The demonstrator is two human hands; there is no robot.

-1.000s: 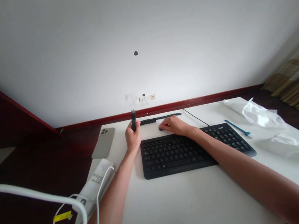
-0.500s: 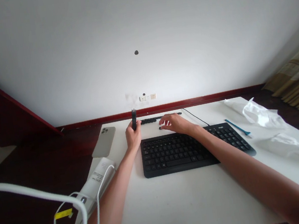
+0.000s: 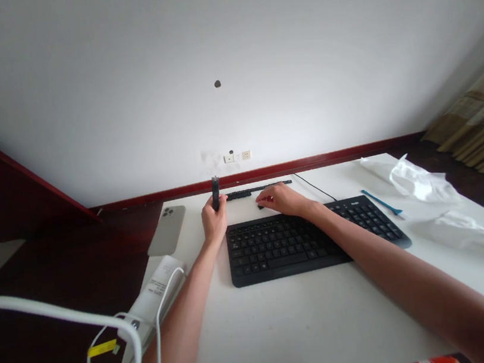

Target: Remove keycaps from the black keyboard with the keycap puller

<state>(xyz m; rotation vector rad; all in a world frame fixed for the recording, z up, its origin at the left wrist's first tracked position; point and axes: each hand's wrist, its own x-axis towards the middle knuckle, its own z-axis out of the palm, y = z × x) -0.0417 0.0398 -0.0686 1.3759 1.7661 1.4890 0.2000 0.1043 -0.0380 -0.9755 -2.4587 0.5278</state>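
Observation:
My left hand (image 3: 215, 224) is wrapped round a slim black upright tool (image 3: 216, 191), whose exact kind I cannot make out. Beyond the keyboard's back edge, my right hand (image 3: 287, 199) has its fingertips together on a small black keycap (image 3: 260, 207) just over the white table. The black keyboard (image 3: 281, 271) lies flat below both hands, my right forearm crossing it and hiding part of its keys. Behind the hands, several loose black keycaps (image 3: 240, 194) form a row along the table's far side, partly covered by my right hand.
Left on the table are a phone (image 3: 167, 231) and a white power strip (image 3: 161, 283) with white cables (image 3: 159, 343). A blue brush-like tool (image 3: 382, 202) lies right of the keyboard, near crumpled clear plastic bags (image 3: 417, 181). The keyboard's cord (image 3: 315, 186) runs backward.
The fingers of my right hand have closed together at the small keycap. My left hand keeps its hold on the black tool. The view has shifted slightly.

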